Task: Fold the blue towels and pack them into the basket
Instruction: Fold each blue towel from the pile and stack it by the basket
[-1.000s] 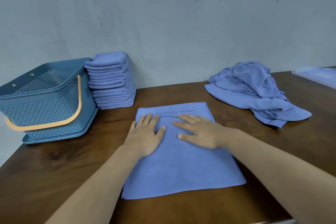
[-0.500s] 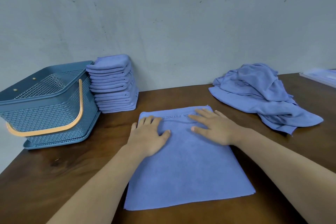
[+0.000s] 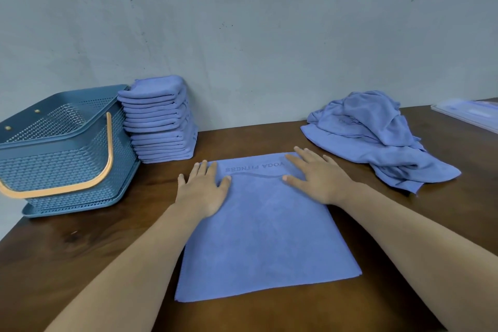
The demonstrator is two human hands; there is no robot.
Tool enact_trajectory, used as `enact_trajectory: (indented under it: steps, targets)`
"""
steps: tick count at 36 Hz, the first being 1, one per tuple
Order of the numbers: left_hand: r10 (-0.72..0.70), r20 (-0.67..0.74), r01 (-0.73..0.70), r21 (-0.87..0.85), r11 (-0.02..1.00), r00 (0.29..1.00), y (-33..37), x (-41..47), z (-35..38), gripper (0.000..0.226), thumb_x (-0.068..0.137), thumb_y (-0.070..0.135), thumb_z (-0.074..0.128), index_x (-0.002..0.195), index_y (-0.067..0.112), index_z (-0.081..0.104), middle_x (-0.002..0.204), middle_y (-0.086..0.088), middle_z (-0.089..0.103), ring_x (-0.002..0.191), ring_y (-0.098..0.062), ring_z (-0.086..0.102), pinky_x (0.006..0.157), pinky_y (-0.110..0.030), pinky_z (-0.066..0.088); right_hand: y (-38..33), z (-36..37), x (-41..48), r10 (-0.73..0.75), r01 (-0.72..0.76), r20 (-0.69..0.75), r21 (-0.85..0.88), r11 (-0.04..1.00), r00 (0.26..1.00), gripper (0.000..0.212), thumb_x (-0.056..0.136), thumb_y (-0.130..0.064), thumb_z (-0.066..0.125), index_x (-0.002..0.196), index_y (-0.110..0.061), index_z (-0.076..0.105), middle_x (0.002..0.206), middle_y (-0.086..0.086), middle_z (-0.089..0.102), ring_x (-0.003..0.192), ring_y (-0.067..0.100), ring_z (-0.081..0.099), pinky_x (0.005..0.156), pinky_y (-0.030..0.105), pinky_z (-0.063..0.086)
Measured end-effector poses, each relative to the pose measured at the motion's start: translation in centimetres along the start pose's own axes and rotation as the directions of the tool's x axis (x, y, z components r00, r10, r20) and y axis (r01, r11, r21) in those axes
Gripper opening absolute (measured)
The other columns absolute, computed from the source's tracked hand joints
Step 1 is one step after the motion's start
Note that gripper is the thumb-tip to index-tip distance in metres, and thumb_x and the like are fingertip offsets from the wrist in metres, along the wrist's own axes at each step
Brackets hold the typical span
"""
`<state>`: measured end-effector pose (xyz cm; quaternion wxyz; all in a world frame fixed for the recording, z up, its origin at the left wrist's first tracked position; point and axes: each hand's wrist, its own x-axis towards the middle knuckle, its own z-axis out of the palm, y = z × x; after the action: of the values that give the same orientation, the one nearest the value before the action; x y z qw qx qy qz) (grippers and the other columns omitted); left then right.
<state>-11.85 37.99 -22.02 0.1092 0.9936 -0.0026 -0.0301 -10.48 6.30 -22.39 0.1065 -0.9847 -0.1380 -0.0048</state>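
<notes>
Plain grey-blue painted wall [image 3: 242, 35] at the back with a few scuffs, and a dark brown wooden desk [image 3: 80, 250] pushed right up against it. In the middle of the desk we've got one blue microfibre towel [image 3: 264, 237] spread out flat, a neat rectangle, with "YOGA FITNESS" lettering [image 3: 254, 167] along its far edge, reading upside down from where we stand.

Both hands are on the far end of that towel, palms down. The left hand [image 3: 202, 191] lies flat at the far left corner, fingers straight and close together, the outer fingers hanging over the towel's edge onto the wood. The right hand [image 3: 320, 178] is flat at the far right corner with the fingers spread a bit wider. Neither one is gripping anything, they're just pressing on the cloth.

Over on the left sits the blue plastic basket with the woven-look sides [image 3: 62, 153], its orange handle [image 3: 80, 188] swung down across the front. Just beside it, against the wall, there's a tall stack of folded blue towels [image 3: 159, 121], leaning a little. On the right, well apart from the flat towel, is a crumpled heap of unfolded blue towels [image 3: 377, 137]. At the far right edge there's a flat clear plastic thing [image 3: 469, 113]; we can't tell what it is.
</notes>
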Motion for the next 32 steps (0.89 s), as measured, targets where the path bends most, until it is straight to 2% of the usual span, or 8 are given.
enact_trajectory:
  steps: [2,5,11,13,16,22,26,32]
  targets:
    - [0.053,-0.023,-0.054,-0.021,0.998,0.998,0.2,-1.6,-0.2,0.07,0.108,0.063,0.022,0.168,0.027,0.018,0.177,0.005,0.013,0.163,-0.017,0.005,0.131,-0.057,0.007,-0.6,-0.2,-1.7,-0.054,0.056,-0.078,0.021,0.998,0.995,0.068,0.103,-0.068,0.042,0.164,-0.043,0.026,0.176,-0.011,0.014,0.161,0.011,0.011,0.129,0.045,0.018]
    - [0.19,-0.037,-0.19,0.011,0.982,0.981,0.4,-5.6,-0.1,0.065,0.108,0.061,0.028,0.166,0.032,0.025,0.174,0.01,0.02,0.161,-0.012,0.011,0.131,-0.052,0.01,-2.4,-0.8,-5.7,-0.129,0.135,-0.046,0.176,0.975,0.991,0.059,0.104,-0.056,0.055,0.159,-0.043,0.041,0.169,-0.015,0.03,0.157,0.006,0.024,0.127,0.037,0.024]
    - [0.371,-0.005,-0.371,-0.042,0.928,0.929,1.3,-14.0,1.1,0.06,0.108,0.064,0.031,0.164,0.043,0.025,0.172,0.024,0.013,0.159,0.001,0.002,0.131,-0.033,0.003,-4.7,0.0,-13.3,-0.25,0.24,0.093,0.106,0.965,0.964,0.056,0.105,-0.071,0.033,0.159,-0.058,0.025,0.168,-0.037,0.005,0.154,-0.013,-0.008,0.129,0.03,-0.004]
    - [0.416,-0.04,-0.418,-0.048,0.907,0.909,1.4,-16.2,1.4,0.059,0.107,0.064,0.033,0.162,0.043,0.029,0.17,0.027,0.016,0.158,0.004,0.005,0.129,-0.025,0.003,-4.9,0.1,-14.9,-0.25,0.246,0.051,0.075,0.966,0.967,0.056,0.105,-0.072,0.03,0.159,-0.058,0.026,0.168,-0.036,0.009,0.154,-0.013,-0.004,0.13,0.031,-0.002]
    - [0.514,-0.107,-0.523,-0.073,0.849,0.851,2.0,-18.6,2.0,0.052,0.103,0.064,0.04,0.15,0.043,0.048,0.158,0.028,0.037,0.151,0.006,0.025,0.122,-0.015,0.011,-5.4,0.7,-16.7,-0.299,0.3,-0.034,0.072,0.951,0.954,0.052,0.104,-0.07,0.034,0.154,-0.056,0.04,0.165,-0.036,0.023,0.153,-0.013,0.009,0.128,0.027,0.011]
    - [0.668,-0.186,-0.689,-0.075,0.721,0.72,2.5,-20.0,3.5,0.026,0.104,0.062,0.052,0.117,0.042,0.061,0.123,0.025,0.054,0.118,0.002,0.051,0.105,-0.018,0.034,-6.1,1.6,-18.6,-0.403,0.433,-0.182,0.173,0.885,0.897,0.028,0.106,-0.055,0.054,0.131,-0.051,0.067,0.145,-0.038,0.05,0.137,-0.01,0.044,0.113,0.019,0.035]
    - [0.647,-0.286,-0.687,-0.063,0.724,0.707,2.6,-19.8,4.0,0.016,0.104,0.054,0.056,0.103,0.041,0.063,0.109,0.024,0.055,0.104,-0.001,0.055,0.095,-0.024,0.042,-6.2,1.6,-19.0,-0.405,0.453,-0.251,0.181,0.873,0.879,0.016,0.103,-0.047,0.064,0.113,-0.047,0.076,0.129,-0.035,0.061,0.122,-0.008,0.055,0.098,0.026,0.05]
    - [0.622,-0.286,-0.655,-0.029,0.755,0.729,3.1,-19.7,4.2,0.014,0.108,0.049,0.05,0.1,0.04,0.058,0.104,0.022,0.053,0.098,-0.001,0.053,0.09,-0.025,0.042,-6.5,1.5,-19.2,-0.403,0.442,-0.233,0.154,0.884,0.885,0.026,0.096,-0.063,0.065,0.116,-0.049,0.073,0.128,-0.038,0.059,0.122,-0.011,0.052,0.098,0.023,0.048]
